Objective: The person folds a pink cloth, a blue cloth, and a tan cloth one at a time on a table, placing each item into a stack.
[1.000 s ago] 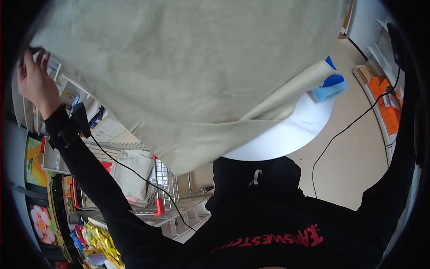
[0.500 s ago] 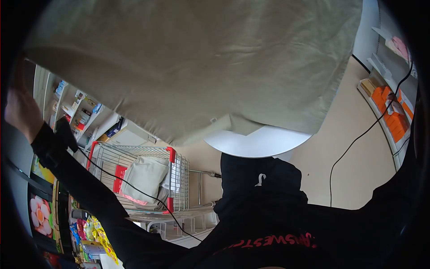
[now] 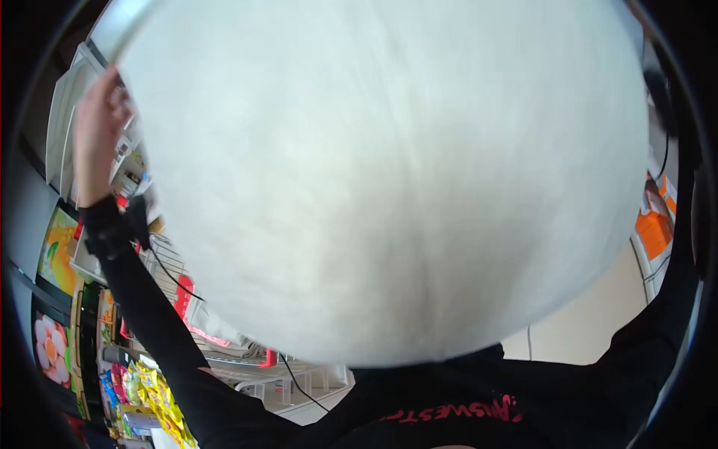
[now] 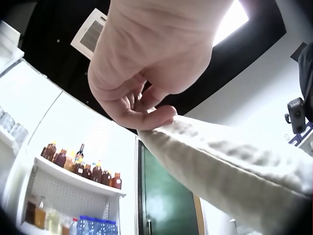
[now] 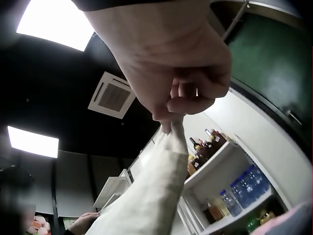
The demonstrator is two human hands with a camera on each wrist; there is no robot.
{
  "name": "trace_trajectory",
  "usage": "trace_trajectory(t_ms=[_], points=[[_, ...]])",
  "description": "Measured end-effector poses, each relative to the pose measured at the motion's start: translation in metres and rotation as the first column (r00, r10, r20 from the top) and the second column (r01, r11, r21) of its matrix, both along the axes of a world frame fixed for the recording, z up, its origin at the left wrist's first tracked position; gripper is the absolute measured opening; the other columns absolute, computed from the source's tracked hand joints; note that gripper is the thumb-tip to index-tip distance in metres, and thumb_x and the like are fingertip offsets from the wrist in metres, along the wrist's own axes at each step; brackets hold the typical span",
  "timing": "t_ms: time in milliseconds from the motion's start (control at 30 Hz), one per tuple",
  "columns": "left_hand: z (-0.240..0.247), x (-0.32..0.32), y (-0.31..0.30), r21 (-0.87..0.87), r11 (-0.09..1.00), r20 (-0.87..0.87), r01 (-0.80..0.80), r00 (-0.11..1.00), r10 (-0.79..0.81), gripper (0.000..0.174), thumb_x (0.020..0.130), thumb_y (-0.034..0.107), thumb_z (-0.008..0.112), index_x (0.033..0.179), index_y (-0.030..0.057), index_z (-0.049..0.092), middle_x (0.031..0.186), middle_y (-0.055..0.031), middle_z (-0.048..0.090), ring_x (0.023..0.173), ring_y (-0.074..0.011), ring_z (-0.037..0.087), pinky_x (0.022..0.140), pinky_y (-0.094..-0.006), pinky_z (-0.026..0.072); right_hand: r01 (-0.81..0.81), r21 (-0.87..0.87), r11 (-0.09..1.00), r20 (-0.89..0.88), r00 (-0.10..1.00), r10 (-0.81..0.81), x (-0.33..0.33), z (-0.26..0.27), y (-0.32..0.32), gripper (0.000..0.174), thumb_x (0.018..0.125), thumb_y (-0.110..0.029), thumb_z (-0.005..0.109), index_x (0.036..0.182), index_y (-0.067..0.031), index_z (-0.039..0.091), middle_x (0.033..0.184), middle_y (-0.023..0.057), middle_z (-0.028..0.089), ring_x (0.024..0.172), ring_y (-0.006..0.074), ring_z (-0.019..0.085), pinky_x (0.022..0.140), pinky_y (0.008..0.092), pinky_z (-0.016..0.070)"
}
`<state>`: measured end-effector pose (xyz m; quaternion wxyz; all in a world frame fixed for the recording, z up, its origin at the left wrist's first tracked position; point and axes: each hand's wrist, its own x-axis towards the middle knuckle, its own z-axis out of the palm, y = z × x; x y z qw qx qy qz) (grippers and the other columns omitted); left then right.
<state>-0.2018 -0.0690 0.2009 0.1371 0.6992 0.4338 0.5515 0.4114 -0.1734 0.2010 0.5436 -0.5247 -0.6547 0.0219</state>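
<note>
A large pale beige cloth [image 3: 389, 187] spreads across most of the head view, bulging and blurred with motion. My left hand [image 3: 101, 135] is raised at the cloth's left edge. In the left wrist view, its thumb and fingers pinch a corner of the cloth [image 4: 220, 161]. My right hand [image 5: 181, 73], with curled fingers, grips another end of the cloth [image 5: 151, 191] in the right wrist view. The cloth hangs from that grip toward the lower left. The head view does not show the right hand.
A wire shopping cart with red corners [image 3: 268, 359] stands at left, partly behind the cloth. Yellow snack bags [image 3: 161, 393] lie at lower left. Orange boxes [image 3: 653, 232] sit on a right-hand shelf. Bottles [image 4: 88, 171] line wall shelves, beside a green door [image 4: 164, 191].
The cloth has swung from hanging over a round white table to billowing up near the head camera, and now covers the table and much of the cart. The left hand has shifted inward.
</note>
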Motion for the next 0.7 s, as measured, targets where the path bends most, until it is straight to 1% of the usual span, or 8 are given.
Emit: trace_trajectory(t_ms=[33, 100, 167, 233, 367, 433, 567, 700], points=[[-0.03, 0.007, 0.002, -0.058, 0.998, -0.016, -0.023, 1.0, 0.022, 0.041, 0.104, 0.04, 0.064, 0.12, 0.0029, 0.07, 0.083, 0.0025, 0.064, 0.071, -0.0045, 0.059, 0.064, -0.0176, 0.0434, 0.205, -0.16, 0.966, 0.087, 0.977, -0.193, 0.008, -0.025, 0.013, 0.032, 0.104, -0.023, 0.067, 0.132, -0.0071, 0.066, 0.102, 0.0016, 0.071, 0.081, 0.0057, 0.064, 0.066, 0.0192, 0.0514], [-0.082, 0.025, -0.01, -0.236, 0.969, -0.087, -0.068, 0.995, 0.049, 0.038, 0.103, 0.039, 0.066, 0.116, 0.0036, 0.07, 0.074, 0.0062, 0.058, 0.061, -0.0036, 0.053, 0.055, -0.0174, 0.0363, 0.241, -0.238, 0.941, 0.385, 0.913, -0.136, 0.068, -0.088, 0.054, 0.047, 0.1, -0.059, 0.066, 0.109, -0.0127, 0.072, 0.07, -0.006, 0.059, 0.05, 0.0, 0.053, 0.047, 0.0156, 0.041], [-0.115, 0.017, -0.014, -0.366, 0.925, -0.136, -0.103, 0.989, 0.056, 0.037, 0.103, 0.038, 0.066, 0.116, 0.0036, 0.07, 0.073, 0.0069, 0.057, 0.058, -0.0036, 0.052, 0.053, -0.0179, 0.0344, 0.059, -0.422, 0.905, 0.329, 0.94, 0.092, 0.046, -0.127, 0.036, 0.045, 0.099, -0.055, 0.068, 0.103, -0.0102, 0.071, 0.059, -0.0065, 0.05, 0.043, -0.0003, 0.045, 0.045, 0.0155, 0.0358], [-0.147, 0.0, -0.015, -0.44, 0.896, -0.087, 0.063, 0.99, -0.112, 0.037, 0.103, 0.037, 0.067, 0.115, 0.0024, 0.07, 0.069, 0.0054, 0.056, 0.057, -0.0049, 0.054, 0.053, -0.0192, 0.0344, 0.02, -0.535, 0.844, 0.199, 0.975, 0.103, 0.046, -0.163, 0.017, 0.043, 0.098, -0.052, 0.071, 0.099, -0.0094, 0.068, 0.061, -0.0062, 0.049, 0.044, 0.0003, 0.043, 0.044, 0.0162, 0.0332], [-0.197, -0.008, -0.027, -0.36, 0.932, -0.005, -0.03, 1.0, 0.031, 0.033, 0.104, 0.032, 0.065, 0.113, 0.0, 0.07, 0.069, 0.0026, 0.06, 0.056, -0.0068, 0.056, 0.052, -0.02, 0.0341, -0.102, -0.498, 0.861, 0.051, 0.988, 0.146, 0.065, -0.198, -0.004, 0.039, 0.1, -0.045, 0.071, 0.095, -0.0064, 0.064, 0.058, -0.0075, 0.049, 0.038, 0.0007, 0.039, 0.039, 0.0165, 0.0273], [-0.21, -0.024, -0.033, -0.5, 0.846, -0.042, 0.186, 0.97, -0.238, 0.033, 0.105, 0.026, 0.061, 0.117, -0.0032, 0.07, 0.074, -0.0014, 0.066, 0.057, -0.0087, 0.06, 0.051, -0.0206, 0.035, -0.099, -0.49, 0.866, 0.027, 0.991, 0.129, 0.08, -0.209, -0.007, 0.039, 0.1, -0.044, 0.071, 0.095, -0.0058, 0.064, 0.056, -0.0074, 0.048, 0.037, 0.001, 0.038, 0.038, 0.0168, 0.0273], [-0.216, -0.011, -0.011, -0.537, 0.809, 0.0, 0.241, 0.958, -0.286, 0.034, 0.106, 0.023, 0.058, 0.122, -0.0053, 0.069, 0.079, -0.0031, 0.069, 0.058, -0.0104, 0.063, 0.049, -0.0212, 0.0364, -0.255, -0.501, 0.827, -0.121, 0.967, 0.225, 0.097, -0.227, 0.011, 0.038, 0.103, -0.043, 0.066, 0.096, -0.0055, 0.063, 0.051, -0.0083, 0.044, 0.037, 0.0012, 0.037, 0.039, 0.0179, 0.0285], [-0.203, 0.033, 0.063, -0.485, 0.864, -0.012, 0.136, 0.987, -0.162, 0.038, 0.108, 0.025, 0.057, 0.131, -0.0043, 0.067, 0.079, -0.0013, 0.066, 0.058, -0.0081, 0.063, 0.048, -0.0209, 0.0383, -0.155, -0.57, 0.807, -0.056, 0.987, 0.15, 0.067, -0.2, 0.094, 0.038, 0.108, -0.043, 0.06, 0.104, -0.006, 0.067, 0.051, -0.0098, 0.044, 0.038, 0.002, 0.04, 0.043, 0.0162, 0.0323]])
